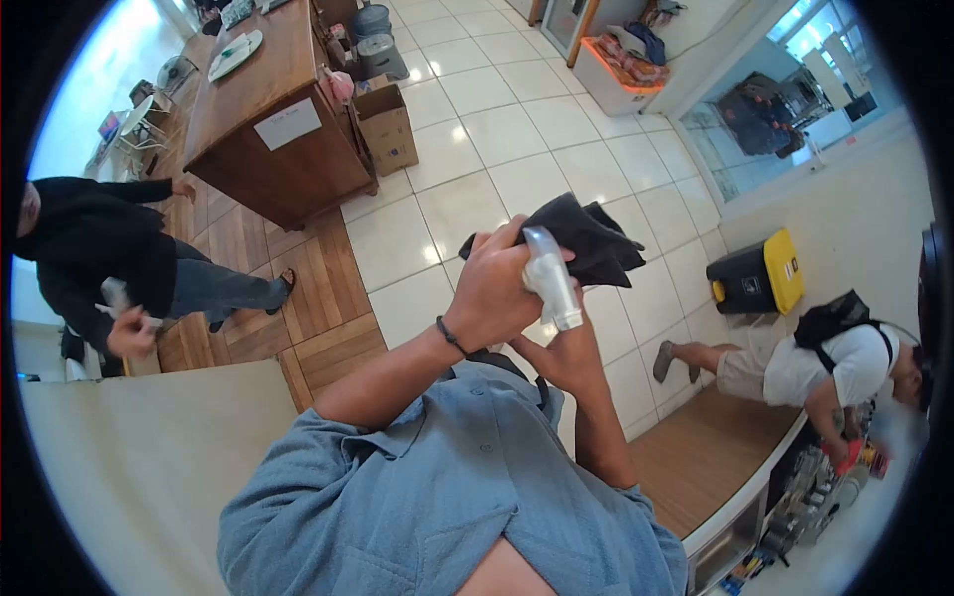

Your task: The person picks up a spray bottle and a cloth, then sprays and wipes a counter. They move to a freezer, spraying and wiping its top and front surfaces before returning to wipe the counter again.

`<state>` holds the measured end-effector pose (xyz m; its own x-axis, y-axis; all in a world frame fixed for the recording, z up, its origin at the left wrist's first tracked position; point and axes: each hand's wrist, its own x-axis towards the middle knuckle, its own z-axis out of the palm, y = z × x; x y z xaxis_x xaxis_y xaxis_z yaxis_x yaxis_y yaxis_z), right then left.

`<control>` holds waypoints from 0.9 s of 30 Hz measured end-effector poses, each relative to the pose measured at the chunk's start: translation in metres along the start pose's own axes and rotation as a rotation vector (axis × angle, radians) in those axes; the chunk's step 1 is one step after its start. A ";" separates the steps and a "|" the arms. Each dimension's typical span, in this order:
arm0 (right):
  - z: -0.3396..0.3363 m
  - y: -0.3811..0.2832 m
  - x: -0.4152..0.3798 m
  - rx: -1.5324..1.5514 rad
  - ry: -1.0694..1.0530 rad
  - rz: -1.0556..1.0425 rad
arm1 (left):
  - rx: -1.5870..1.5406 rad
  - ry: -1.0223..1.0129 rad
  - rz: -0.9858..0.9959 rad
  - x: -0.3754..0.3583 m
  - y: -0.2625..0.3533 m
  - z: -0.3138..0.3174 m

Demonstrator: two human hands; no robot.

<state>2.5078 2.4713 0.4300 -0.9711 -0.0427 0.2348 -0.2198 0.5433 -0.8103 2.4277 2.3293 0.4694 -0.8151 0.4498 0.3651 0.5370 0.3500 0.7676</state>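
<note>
From where I stand, the left hand [500, 293] is closed round a clear piece [550, 280], held up before the blue shirt [462, 467], with a black cloth [588, 240] bunched at its fingers. The right hand [558, 360] is just below, partly hidden, so I can't tell its grip. Beyond them are pale tiles [477, 89] and an open box [388, 134]; a person in black [99, 238] is off to the left

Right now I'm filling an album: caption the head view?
Left hand and right hand with black cloth and clear plastic piece, above pale tiles.
</note>
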 end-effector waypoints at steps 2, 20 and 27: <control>-0.005 0.024 0.034 0.026 -0.050 0.008 | -0.078 0.034 -0.048 0.027 -0.011 0.010; 0.006 0.151 0.300 0.286 -0.081 0.086 | -0.262 0.026 -0.408 0.246 -0.174 -0.005; 0.019 0.161 0.439 0.504 0.148 0.173 | -0.752 -0.148 -0.427 0.319 -0.290 -0.008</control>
<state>2.0442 2.5243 0.3922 -0.9815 0.1500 0.1190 -0.1109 0.0616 -0.9919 2.0101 2.3647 0.3679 -0.8490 0.5243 -0.0648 -0.1359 -0.0981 0.9859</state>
